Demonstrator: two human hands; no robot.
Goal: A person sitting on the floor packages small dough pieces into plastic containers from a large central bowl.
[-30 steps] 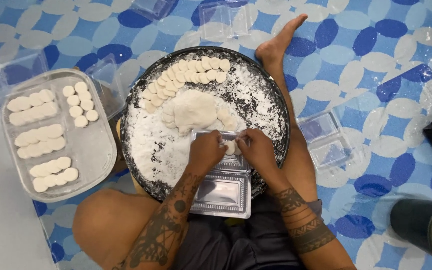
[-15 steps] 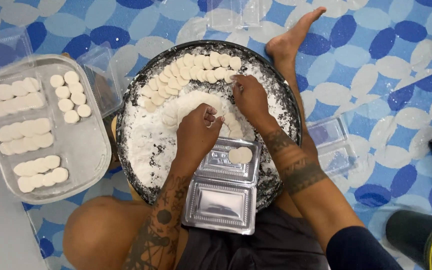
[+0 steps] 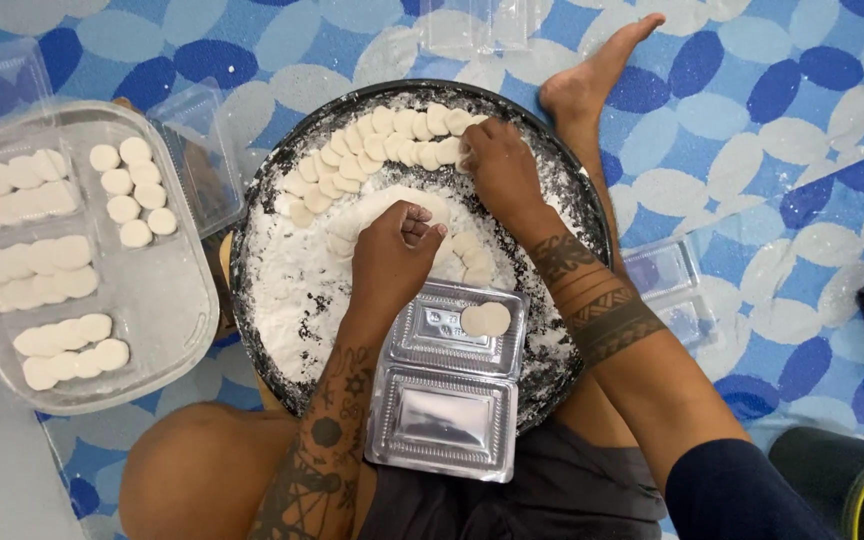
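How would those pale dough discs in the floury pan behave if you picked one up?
The dough discs look soft and thin, so one would probably flop or dent under fingers. The flour coating likely keeps them from sticking. Being flat and small, they seem light and unlikely to roll.

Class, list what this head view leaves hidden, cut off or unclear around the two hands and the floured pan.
- Left hand: its fingertips curl under, hiding any grip on a dough round.
- Right hand: it covers the dough rounds beneath it, so contact is unclear.
- Clear hinged box: the left forearm covers its left edge.
- Large tray: cut off by the left frame edge.
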